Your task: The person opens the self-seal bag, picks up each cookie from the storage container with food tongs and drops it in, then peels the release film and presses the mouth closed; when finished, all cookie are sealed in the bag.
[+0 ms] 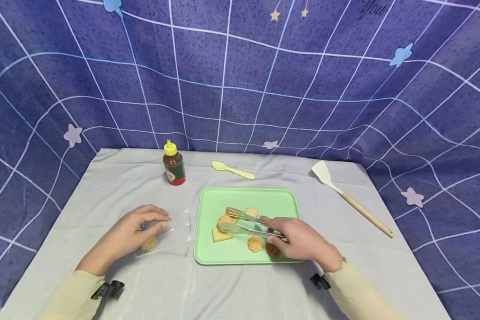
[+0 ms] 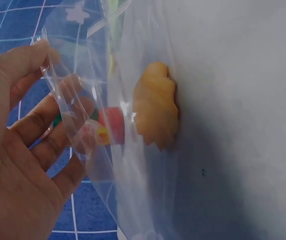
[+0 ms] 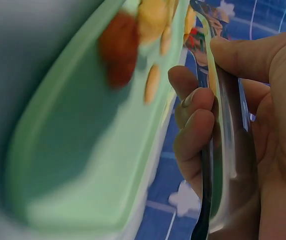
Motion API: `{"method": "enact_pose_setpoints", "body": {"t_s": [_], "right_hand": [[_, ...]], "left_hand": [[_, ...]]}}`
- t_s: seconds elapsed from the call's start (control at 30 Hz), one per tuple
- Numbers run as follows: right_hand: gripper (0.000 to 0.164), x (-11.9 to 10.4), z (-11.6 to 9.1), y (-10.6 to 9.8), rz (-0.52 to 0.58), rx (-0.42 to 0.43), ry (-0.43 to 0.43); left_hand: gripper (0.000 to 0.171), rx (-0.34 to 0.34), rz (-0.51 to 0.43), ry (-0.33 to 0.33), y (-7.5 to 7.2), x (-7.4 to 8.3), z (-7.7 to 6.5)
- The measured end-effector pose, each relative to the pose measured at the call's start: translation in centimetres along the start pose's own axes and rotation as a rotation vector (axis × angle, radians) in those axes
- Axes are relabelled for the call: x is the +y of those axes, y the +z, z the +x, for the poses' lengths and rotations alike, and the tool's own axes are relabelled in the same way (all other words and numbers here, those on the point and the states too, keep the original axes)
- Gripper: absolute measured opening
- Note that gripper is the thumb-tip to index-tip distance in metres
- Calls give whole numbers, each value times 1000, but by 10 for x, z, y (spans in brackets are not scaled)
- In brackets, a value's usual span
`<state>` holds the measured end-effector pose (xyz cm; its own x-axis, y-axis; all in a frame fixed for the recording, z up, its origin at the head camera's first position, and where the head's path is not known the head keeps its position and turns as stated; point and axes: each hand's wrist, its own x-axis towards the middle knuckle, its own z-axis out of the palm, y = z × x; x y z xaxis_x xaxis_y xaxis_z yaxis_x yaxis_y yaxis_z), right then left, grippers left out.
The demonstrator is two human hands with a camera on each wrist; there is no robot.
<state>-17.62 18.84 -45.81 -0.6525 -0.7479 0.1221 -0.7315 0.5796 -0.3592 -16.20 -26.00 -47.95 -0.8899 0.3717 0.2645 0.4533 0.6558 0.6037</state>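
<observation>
My left hand [image 1: 138, 229] pinches the upper edge of a clear plastic bag [image 1: 180, 235] between thumb and fingers. A golden swirled cookie [image 2: 156, 107] lies inside the bag, close to the tablecloth. Metal tongs [image 1: 248, 231] are gripped in my right hand [image 1: 304, 240], thumb on one arm and fingers curled round the other. Their slotted tips reach over a green tray [image 1: 264, 196], on either side of a round orange-brown cookie [image 1: 225, 221]. Around it on the tray are a square cookie [image 1: 222, 235], a pale round cookie [image 1: 251, 212], a swirled cookie [image 1: 254, 244] and a dark brown cookie [image 1: 273, 250].
Behind the bag stands a sauce bottle [image 1: 174, 164] with a yellow cap. A pale yellow spoon [image 1: 233, 170] lies beyond the tray. To the right rests a white spatula [image 1: 354, 200] with a wooden handle. A blue grid-patterned curtain [image 1: 240, 80] hangs at the table's back.
</observation>
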Motion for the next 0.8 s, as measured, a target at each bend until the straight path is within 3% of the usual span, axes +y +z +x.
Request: {"method": "enact_pose_setpoints", "body": {"t_s": [0.2, 0.5, 0.8], "right_hand": [[51, -21, 31, 6, -1, -37, -74], [51, -44, 71, 18, -107, -101, -135], [49, -54, 103, 26, -79, -156, -154]], "left_hand": [[14, 9, -9, 34, 0, 1, 2], [14, 2, -26, 30, -2, 4, 4], [13, 16, -67, 38, -3, 1, 2]]}}
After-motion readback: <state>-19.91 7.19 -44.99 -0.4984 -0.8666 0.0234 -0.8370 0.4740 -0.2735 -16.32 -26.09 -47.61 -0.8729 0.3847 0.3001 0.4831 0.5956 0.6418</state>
